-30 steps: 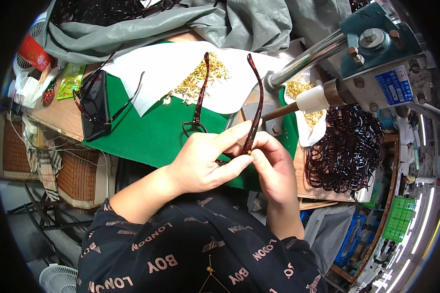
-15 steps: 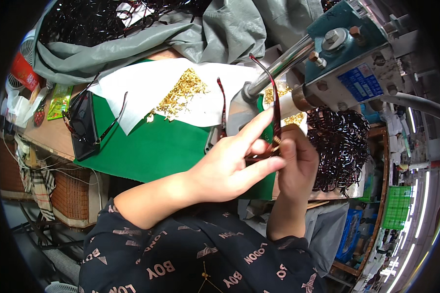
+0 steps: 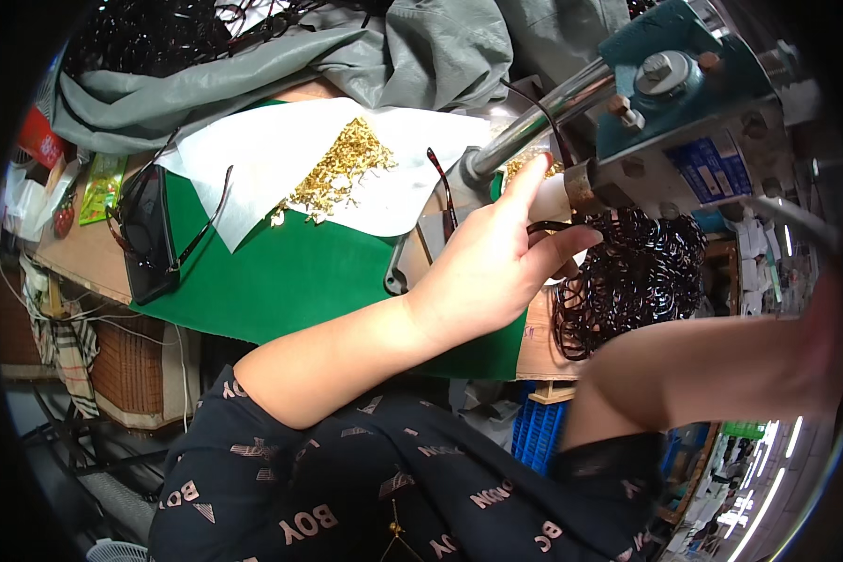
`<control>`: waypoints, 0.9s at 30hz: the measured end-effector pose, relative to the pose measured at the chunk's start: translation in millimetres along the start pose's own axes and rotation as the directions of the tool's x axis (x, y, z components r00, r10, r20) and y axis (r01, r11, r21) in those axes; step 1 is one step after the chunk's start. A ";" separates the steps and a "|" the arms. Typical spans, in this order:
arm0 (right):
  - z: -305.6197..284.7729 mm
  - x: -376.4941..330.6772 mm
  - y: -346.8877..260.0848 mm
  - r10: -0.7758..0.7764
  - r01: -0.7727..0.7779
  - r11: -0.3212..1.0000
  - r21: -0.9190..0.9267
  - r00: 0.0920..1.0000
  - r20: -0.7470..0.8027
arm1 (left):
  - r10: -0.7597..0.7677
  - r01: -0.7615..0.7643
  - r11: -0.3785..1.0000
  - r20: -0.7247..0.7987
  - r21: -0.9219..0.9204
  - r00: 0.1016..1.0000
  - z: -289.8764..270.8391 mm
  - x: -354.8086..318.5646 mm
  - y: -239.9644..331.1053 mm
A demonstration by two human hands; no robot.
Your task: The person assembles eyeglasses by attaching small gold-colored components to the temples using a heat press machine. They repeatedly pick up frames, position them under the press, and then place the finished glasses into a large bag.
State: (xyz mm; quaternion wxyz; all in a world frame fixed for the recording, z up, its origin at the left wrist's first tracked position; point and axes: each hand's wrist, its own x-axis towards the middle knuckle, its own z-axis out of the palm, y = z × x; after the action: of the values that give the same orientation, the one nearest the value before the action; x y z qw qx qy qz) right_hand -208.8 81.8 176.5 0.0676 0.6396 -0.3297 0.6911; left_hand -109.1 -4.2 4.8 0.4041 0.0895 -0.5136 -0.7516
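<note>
My left hand [image 3: 489,265] is closed around a dark tortoiseshell eyeglass frame [image 3: 444,187], its temples pointing up and away. The frame is beside the nose of a teal and grey machine head [image 3: 698,112], and my left index finger points towards that nose. Most of the frame's front is hidden behind my fingers. My right arm stretches out to the right, and my right hand [image 3: 826,328] is smeared by motion at the picture's rim. Small gold-coloured metal pieces [image 3: 347,173] lie heaped on a white sheet [image 3: 239,145] beyond my left hand.
A heap of dark frames [image 3: 642,276] lies right of my left hand. On the left, another pair of glasses [image 3: 180,270] rests by a dark lens-like piece on the green mat [image 3: 281,281]. Grey cloth [image 3: 244,80] and more dark frames [image 3: 150,42] are at the back.
My right hand has let go of the eyeglass frame and swung far right. My left hand, still gripping the frame, has shifted slightly right towards the machine's nose.
</note>
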 end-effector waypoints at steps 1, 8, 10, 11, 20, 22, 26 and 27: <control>-9.1 -30.0 -5.7 -0.100 0.099 0.995 -0.034 0.995 -0.027 | 0.070 -0.071 0.996 -0.020 -0.052 0.997 6.5 0.4 -8.5; -34.9 -8.6 15.6 -0.098 0.080 0.924 0.375 0.995 0.030 | 0.271 -0.236 0.913 -0.060 0.333 0.961 -16.9 2.2 -7.2; 3.6 -9.2 25.6 -0.165 0.125 0.980 -0.156 0.948 -0.272 | 0.065 -0.076 0.651 0.044 0.755 0.997 -29.4 -23.9 34.5; -15.5 -15.6 38.3 -0.308 0.299 0.938 -0.175 0.951 -0.028 | 0.192 -0.134 0.518 0.038 0.845 0.981 -37.9 -48.2 47.8; -34.6 -121.0 80.9 0.121 -0.157 0.931 -0.329 0.984 -0.128 | 0.049 0.463 0.378 -0.516 0.802 0.855 -132.3 -176.2 130.4; -34.5 -129.4 82.4 0.158 -0.188 0.951 -0.244 0.977 -0.140 | -0.050 0.427 0.342 -0.438 0.837 0.898 -151.4 -167.4 133.4; -29.3 -137.6 63.3 0.229 -0.266 0.815 -0.515 0.964 -0.135 | 0.085 0.115 -0.251 -0.096 0.961 0.992 -190.6 -125.6 127.1; -34.1 -142.4 59.8 0.256 -0.307 0.802 -0.512 0.952 -0.170 | 0.109 0.062 -0.288 -0.031 0.956 0.994 -199.3 -104.6 128.6</control>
State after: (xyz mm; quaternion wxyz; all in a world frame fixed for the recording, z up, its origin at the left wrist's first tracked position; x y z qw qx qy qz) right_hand -243.7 100.7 23.4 0.1542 0.5069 -0.5961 0.6033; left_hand 135.6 -89.3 -6.9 0.2106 0.4072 -0.8884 -0.0219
